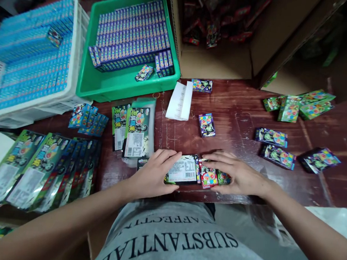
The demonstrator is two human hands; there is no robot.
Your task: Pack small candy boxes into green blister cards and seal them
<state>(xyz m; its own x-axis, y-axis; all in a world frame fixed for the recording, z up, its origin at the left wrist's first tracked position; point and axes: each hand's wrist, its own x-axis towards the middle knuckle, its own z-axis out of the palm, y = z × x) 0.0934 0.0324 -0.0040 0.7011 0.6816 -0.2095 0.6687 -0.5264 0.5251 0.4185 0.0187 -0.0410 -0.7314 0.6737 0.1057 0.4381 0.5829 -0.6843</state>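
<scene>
My left hand [154, 176] is closed around a black and green printed pouch [184, 171] with a white label, lying flat near the table's front edge. At the pouch's right end sit a red candy box [208, 178] and a green candy box [224, 178], side by side. My right hand [241, 175] grips these small boxes from the right, fingers over the top and thumb below. A sliver of another box shows between pouch and red box; whether the boxes are partly inside is hard to tell. Beyond the hands lies a single purple candy box [207, 125].
A green crate [105, 87] of purple boxes and a white crate [38, 106] of blue boxes stand back left. Stacked pouches [137, 133] and filled pouches [25, 167] lie left. Purple boxes [278, 156] and green boxes [289, 109] lie right, before a cardboard carton [216, 63].
</scene>
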